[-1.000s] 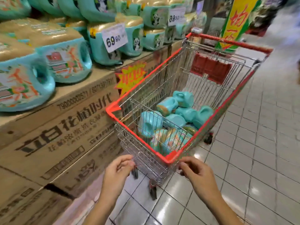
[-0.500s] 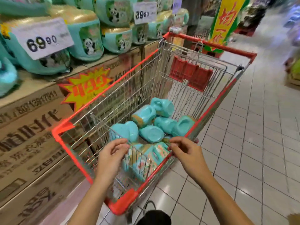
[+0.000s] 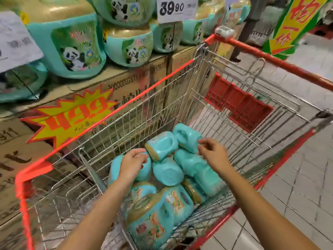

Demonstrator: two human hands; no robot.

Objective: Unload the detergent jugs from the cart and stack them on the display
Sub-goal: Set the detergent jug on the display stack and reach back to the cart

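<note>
A wire shopping cart [image 3: 115, 112] with a red rim stands in front of me, holding several teal detergent jugs [image 3: 167, 172] lying on their sides in a heap. My left hand [image 3: 132, 164] hangs over a jug at the left of the heap, fingers curled and apart, with nothing in it. My right hand [image 3: 213, 155] hovers above the jugs at the right, fingers loosely bent, also holding nothing. The display [image 3: 115, 78] to the left is a stack of cardboard boxes with teal panda-label jugs [image 3: 72, 47] standing on top.
A yellow starburst price sign [image 3: 72, 118] hangs on the boxes beside the cart. A white price card [image 3: 175, 8] sits among the shelf jugs. The cart's red child-seat flap [image 3: 237, 103] and handle [image 3: 270, 58] are at the far end. Tiled aisle floor [image 3: 297, 177] lies right.
I have moved closer over the cart. Both hands went from the cart's near rim forward and down into the basket, over the jugs.
</note>
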